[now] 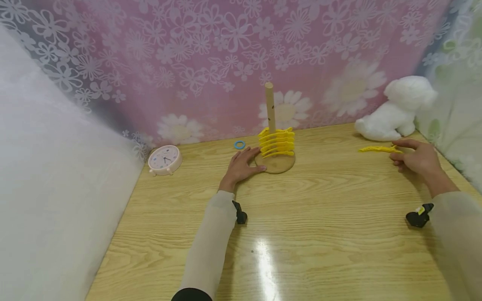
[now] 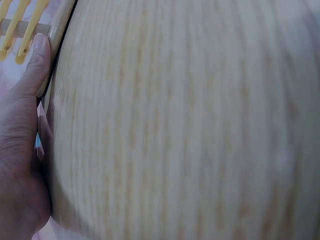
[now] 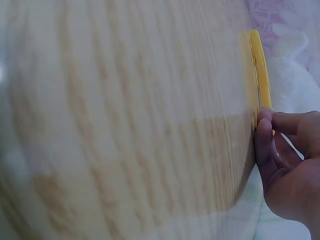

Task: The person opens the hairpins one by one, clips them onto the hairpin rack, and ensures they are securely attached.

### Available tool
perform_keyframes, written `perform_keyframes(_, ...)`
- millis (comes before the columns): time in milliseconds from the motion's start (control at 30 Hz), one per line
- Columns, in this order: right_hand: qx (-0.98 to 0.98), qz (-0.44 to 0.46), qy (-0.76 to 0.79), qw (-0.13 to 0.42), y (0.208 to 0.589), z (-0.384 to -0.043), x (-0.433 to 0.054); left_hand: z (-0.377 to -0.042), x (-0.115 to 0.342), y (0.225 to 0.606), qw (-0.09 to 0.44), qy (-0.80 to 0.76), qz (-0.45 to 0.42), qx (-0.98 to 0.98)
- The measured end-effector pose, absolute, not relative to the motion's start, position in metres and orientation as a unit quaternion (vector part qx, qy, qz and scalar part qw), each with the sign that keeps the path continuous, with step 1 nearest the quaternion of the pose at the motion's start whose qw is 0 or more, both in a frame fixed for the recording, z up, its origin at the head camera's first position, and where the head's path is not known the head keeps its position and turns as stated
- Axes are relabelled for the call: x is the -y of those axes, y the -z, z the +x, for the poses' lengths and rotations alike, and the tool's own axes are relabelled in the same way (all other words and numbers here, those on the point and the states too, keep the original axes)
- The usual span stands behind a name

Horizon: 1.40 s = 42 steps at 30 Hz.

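Note:
A wooden stand (image 1: 276,168) with a round base and an upright post (image 1: 270,106) is on the table near the back. Several curved yellow plastic pieces (image 1: 278,144) are stacked around the lower post. My left hand (image 1: 241,166) holds the left edge of the base, thumb at its front and fingers further back. Off to the right, my right hand (image 1: 419,161) pinches one thin, flat yellow plastic piece (image 3: 262,75) by its end, thumb against fingertips. That piece is low over the table or touching it; I cannot tell which.
A blue ring (image 1: 239,144) lies behind the left hand. A pink alarm clock (image 1: 165,159) stands at the left end of the table. Behind the right hand sits a white plush dog (image 1: 397,110). A flowered pink curtain (image 1: 226,75) hangs along the back.

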State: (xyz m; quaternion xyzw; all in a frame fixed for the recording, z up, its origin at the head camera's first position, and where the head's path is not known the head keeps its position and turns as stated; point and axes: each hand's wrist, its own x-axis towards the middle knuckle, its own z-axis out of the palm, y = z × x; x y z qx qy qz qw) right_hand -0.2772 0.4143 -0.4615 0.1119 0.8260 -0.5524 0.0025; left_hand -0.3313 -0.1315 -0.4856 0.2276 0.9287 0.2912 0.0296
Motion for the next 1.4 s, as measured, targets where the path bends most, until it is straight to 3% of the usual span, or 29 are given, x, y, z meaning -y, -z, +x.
perform_keyframes(600, -0.844, 0.109, 0.525, 0.015, 0.463, -0.269, -0.418, -0.331, 0.132, 0.485, 0.03, -0.289, 0.226, -0.93)
perform_keyframes(1000, -0.842, 0.084, 0.53, -0.049, 0.448, -0.264, -0.396, -0.33, 0.132, 0.484, 0.037, -0.288, 0.222, -0.931)
perform_keyframes(1400, -0.852, 0.038, 0.511, -0.108, 0.407, -0.271, -0.339, -0.331, 0.132, 0.486, 0.034, -0.29, 0.221, -0.93)
